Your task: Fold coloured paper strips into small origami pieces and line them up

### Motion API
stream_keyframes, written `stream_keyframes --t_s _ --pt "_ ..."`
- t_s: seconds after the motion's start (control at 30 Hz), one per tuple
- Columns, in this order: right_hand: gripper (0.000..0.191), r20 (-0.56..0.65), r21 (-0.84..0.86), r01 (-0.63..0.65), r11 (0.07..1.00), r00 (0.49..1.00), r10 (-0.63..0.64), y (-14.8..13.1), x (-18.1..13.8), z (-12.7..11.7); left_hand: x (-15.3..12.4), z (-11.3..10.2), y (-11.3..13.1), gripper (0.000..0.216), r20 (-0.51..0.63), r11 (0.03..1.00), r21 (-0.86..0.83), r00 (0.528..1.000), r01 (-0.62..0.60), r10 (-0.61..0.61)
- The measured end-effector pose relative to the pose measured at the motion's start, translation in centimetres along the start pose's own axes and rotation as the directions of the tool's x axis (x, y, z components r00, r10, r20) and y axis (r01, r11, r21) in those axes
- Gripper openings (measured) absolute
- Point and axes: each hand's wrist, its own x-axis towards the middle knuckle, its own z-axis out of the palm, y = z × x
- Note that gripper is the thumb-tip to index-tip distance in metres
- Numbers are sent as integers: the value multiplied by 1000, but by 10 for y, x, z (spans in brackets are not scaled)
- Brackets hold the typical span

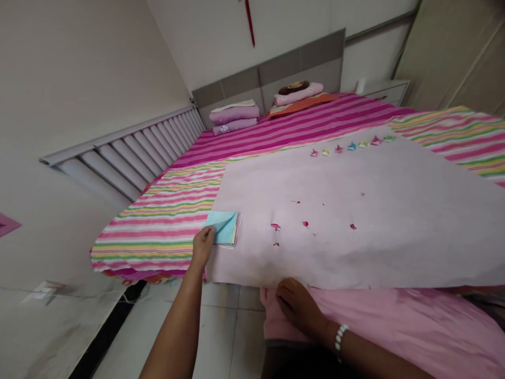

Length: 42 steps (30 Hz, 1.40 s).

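A stack of square coloured paper [226, 231] lies on the left part of the pale sheet [379, 247], a light blue square on top. My left hand [204, 243] pinches the near-left corner of that top blue square, which is partly lifted and bent over. At the sheet's front edge, my right hand [294, 300] rests with its fingers curled in and nothing visible in them; a white bead bracelet circles its wrist. Several small folded paper pieces in pink, yellow, blue and green, such as the blue one [352, 146], stand in a row along the far side.
Torn holes [275, 227] mark the middle of the sheet. Beneath it spreads a striped bed cover [165, 210]. Folded purple bedding [235, 117] and a pink pillow [299, 95] sit by the headboard [240, 87]. A white radiator [130, 152] runs along the left wall.
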Motion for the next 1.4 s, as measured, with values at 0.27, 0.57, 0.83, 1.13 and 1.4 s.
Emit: stream_keyframes --t_s 0.27,0.57,0.83,1.13,1.4 --pt "6 -72 239 -178 955 977 200 -8 18 -31 7 -2 83 16 -176 886 -464 980 -3 -89" --pt "41 -469 453 -169 875 790 395 -32 64 -147 -57 76 136 5 266 528 -777 938 344 -221" --pt "48 -92 912 -211 351 730 677 -38 59 -180 -101 121 153 17 586 394 -681 782 617 -211" --pt "30 -104 933 -121 338 810 577 -44 45 -190 -125 132 167 47 527 456 -681 816 573 -239" --pt "26 -133 932 -121 342 764 632 -36 33 -171 -132 133 173 35 566 458 -676 805 577 -178"
